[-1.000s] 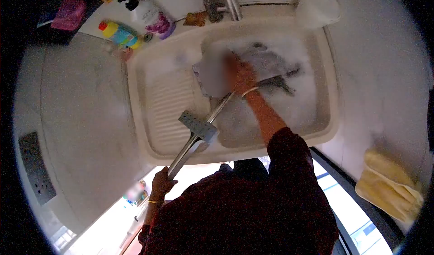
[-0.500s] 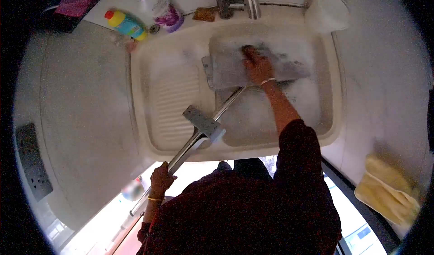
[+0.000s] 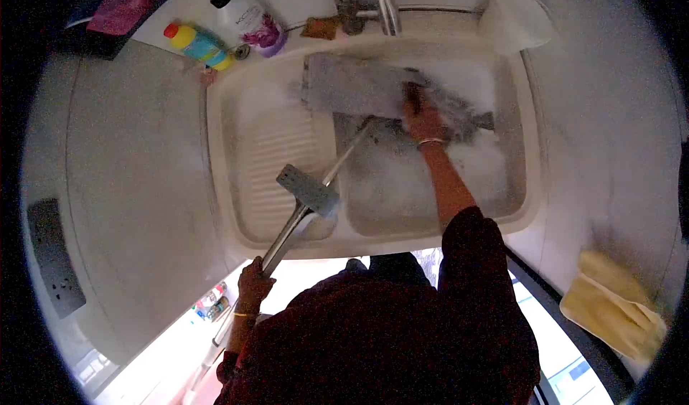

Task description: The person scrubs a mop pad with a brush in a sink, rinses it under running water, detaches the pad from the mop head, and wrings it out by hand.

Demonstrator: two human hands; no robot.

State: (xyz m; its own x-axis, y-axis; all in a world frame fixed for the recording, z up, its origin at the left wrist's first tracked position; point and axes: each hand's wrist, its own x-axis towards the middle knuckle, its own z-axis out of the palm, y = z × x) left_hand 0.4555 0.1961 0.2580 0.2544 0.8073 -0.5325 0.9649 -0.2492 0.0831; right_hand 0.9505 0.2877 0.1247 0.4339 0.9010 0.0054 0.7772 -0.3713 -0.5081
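Grey mop pad (image 3: 352, 86) spans the back of the sink (image 3: 530, 154), over right basin and divider. Basin holds whitish, foamy-looking liquid. Right hand (image 3: 425, 120) on the pad, blurred; can't tell if gripping. Left hand (image 3: 255, 286) wrapped round metal pole (image 3: 281, 246). White tub (image 3: 517, 21) behind, contents hidden.

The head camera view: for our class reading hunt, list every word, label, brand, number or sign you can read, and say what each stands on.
Nothing can be read with certainty.
White-and-purple pump bottle: dark lettering shows on its side, too blurred to quote.
Yellow bottle with red cap: any print is too small and blurred to read.
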